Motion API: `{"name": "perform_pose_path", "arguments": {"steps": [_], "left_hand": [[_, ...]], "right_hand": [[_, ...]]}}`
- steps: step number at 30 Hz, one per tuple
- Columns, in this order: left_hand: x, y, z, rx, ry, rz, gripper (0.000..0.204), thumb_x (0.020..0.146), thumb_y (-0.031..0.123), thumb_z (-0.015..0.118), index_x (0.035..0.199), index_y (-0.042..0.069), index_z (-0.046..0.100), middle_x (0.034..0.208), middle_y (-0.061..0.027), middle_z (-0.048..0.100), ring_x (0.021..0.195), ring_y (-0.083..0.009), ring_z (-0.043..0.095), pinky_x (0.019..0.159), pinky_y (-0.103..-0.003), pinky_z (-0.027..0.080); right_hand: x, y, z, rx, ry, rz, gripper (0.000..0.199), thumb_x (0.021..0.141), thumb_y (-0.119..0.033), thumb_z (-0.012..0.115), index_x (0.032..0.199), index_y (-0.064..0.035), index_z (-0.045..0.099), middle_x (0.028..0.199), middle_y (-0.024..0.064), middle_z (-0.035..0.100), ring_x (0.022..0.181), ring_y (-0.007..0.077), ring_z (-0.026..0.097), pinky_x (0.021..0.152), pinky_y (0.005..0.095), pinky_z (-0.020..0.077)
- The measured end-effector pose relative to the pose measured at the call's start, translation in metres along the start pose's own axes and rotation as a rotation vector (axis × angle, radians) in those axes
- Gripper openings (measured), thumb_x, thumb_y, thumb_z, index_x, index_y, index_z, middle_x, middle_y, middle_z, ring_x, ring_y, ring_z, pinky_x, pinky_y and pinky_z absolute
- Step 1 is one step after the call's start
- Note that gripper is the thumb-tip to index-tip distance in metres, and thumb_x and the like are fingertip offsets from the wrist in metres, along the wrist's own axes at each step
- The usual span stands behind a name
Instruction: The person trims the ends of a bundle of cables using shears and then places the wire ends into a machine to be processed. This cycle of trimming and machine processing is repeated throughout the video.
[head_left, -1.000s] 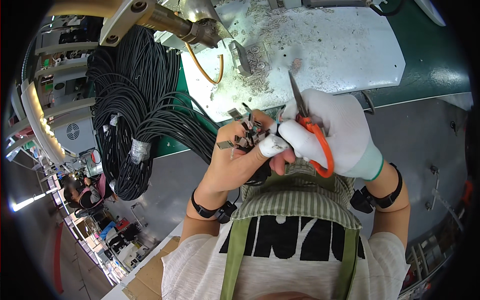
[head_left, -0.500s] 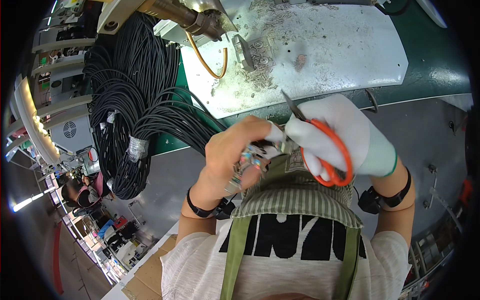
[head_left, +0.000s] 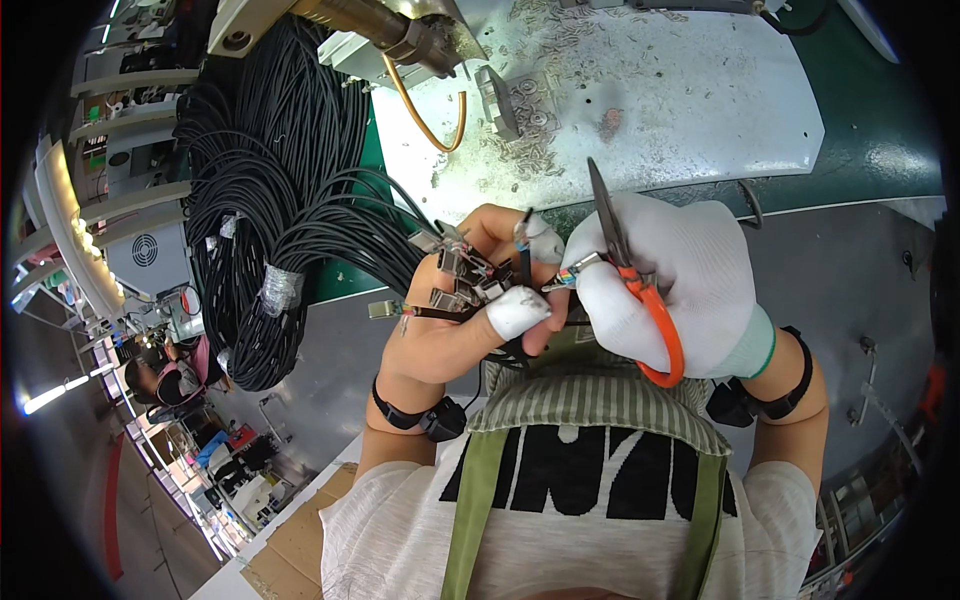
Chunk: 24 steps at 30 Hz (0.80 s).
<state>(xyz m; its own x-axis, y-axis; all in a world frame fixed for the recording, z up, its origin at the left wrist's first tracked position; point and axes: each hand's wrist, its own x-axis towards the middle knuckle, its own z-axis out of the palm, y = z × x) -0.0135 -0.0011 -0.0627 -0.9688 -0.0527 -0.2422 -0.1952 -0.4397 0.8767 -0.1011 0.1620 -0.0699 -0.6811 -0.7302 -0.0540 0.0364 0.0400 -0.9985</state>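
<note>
My left hand (head_left: 440, 310), with white covers on its thumb and a fingertip, is closed around a bunch of black cable ends. Metal plug connectors (head_left: 452, 268) fan out from that bunch, and one cable end (head_left: 525, 245) stands up between thumb and fingers. My right hand (head_left: 670, 270) wears a white knit glove and holds orange-handled scissors (head_left: 650, 315), their dark blades pointing away from me. Its thumb and finger also pinch a connector with coloured wires (head_left: 578, 270) beside the left fingertips. The glove hides part of the scissor handles.
Large coils of black cable (head_left: 270, 220) lie on the green bench at left, one tied with clear wrap (head_left: 281, 290). A machine head (head_left: 400, 40) with a brass-coloured tube overhangs a white plate (head_left: 690, 100) strewn with small metal bits. A person (head_left: 170, 380) sits far left.
My left hand has turned, so the bunch of connectors now shows spread out. The scissors have swung more upright in my right hand, and a coloured-wire connector shows between the hands.
</note>
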Motion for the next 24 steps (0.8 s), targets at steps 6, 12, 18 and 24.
{"name": "perform_pose_path", "arguments": {"steps": [6, 12, 18, 24], "left_hand": [[0.005, -0.008, 0.005, 0.253, 0.284, 0.211, 0.019, 0.079, -0.004, 0.063, 0.093, 0.001, 0.051, 0.079, -0.0005, 0.057, 0.070, -0.0038, 0.053, 0.058, -0.020, 0.043], [0.006, -0.011, 0.002, 0.333, 0.342, 0.193, 0.021, 0.076, -0.005, 0.067, 0.087, 0.002, 0.050, 0.081, 0.0010, 0.058, 0.071, -0.0019, 0.051, 0.060, -0.018, 0.042], [0.006, -0.013, 0.005, 0.432, 0.349, 0.235, 0.020, 0.076, -0.005, 0.066, 0.086, 0.002, 0.050, 0.078, 0.0021, 0.056, 0.067, -0.0017, 0.049, 0.058, -0.018, 0.041], [0.009, -0.016, 0.012, 0.280, 0.336, 0.281, 0.019, 0.078, -0.006, 0.060, 0.092, 0.001, 0.049, 0.076, 0.0002, 0.056, 0.064, -0.0027, 0.049, 0.057, -0.018, 0.040]], "right_hand": [[0.003, -0.007, -0.001, -0.589, 0.091, -0.178, 0.020, 0.068, -0.009, 0.068, 0.086, -0.0048, 0.062, 0.061, 0.0052, 0.054, 0.054, 0.0229, 0.056, 0.056, 0.0296, 0.0478], [0.000, -0.004, -0.001, -1.118, 0.147, -0.455, 0.026, 0.065, -0.013, 0.071, 0.090, -0.0085, 0.063, 0.064, 0.0039, 0.051, 0.060, 0.0233, 0.054, 0.065, 0.0343, 0.0484], [-0.004, -0.003, -0.010, -1.134, 0.007, -0.371, 0.028, 0.066, -0.014, 0.071, 0.092, -0.0095, 0.062, 0.060, 0.0042, 0.047, 0.057, 0.0236, 0.052, 0.059, 0.0335, 0.0467], [-0.001, 0.002, -0.017, -1.072, -0.037, -0.404, 0.022, 0.068, -0.012, 0.070, 0.088, -0.0088, 0.062, 0.059, 0.0046, 0.051, 0.054, 0.0244, 0.054, 0.053, 0.0319, 0.0451]]}}
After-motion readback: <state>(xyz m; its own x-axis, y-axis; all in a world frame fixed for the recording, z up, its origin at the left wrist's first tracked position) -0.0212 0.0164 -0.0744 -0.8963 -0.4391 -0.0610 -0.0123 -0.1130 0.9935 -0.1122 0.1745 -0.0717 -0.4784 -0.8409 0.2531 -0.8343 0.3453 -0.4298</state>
